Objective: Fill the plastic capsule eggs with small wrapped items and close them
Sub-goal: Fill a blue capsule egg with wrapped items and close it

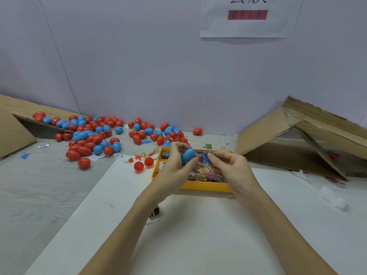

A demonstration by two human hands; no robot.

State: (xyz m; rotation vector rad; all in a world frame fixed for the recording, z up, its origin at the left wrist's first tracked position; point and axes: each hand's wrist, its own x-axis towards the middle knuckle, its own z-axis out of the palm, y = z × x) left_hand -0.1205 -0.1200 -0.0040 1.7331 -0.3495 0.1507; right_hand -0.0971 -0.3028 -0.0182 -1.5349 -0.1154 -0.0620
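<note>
While the left hand [174, 161] holds a blue egg [188, 155] between thumb and curled fingers above the yellow tray [206, 187], the right hand [228, 165] pinches a small blue wrapped packet [205, 158] just beside it. The packet lies to the right of the egg, close enough that the two nearly touch, and the right hand is the nearer one to it. The egg's long axis tilts, its upper end leaning toward the right hand. Whether the egg is already split open cannot be told from this view, since the fingers cover its lower part. The likely next move is to bring the packet leftward to the egg, which turns on that short gap between them and on the egg's opening facing the packet.

By count: one blue egg in hand, one packet in the pinch, one yellow tray holding a heap of bright wrapped items [202, 173] too jumbled to number. Two red egg halves [144, 164] sit on the table just left of the tray. Farther back, a spread of red and blue eggs [89, 135], several dozen and too many to count exactly, runs to the wall, with one red egg [197, 131] lying apart on the right. Two cardboard boxes, one at the left [12, 132] and one at the right [288, 139], flank the table [198, 235].
</note>
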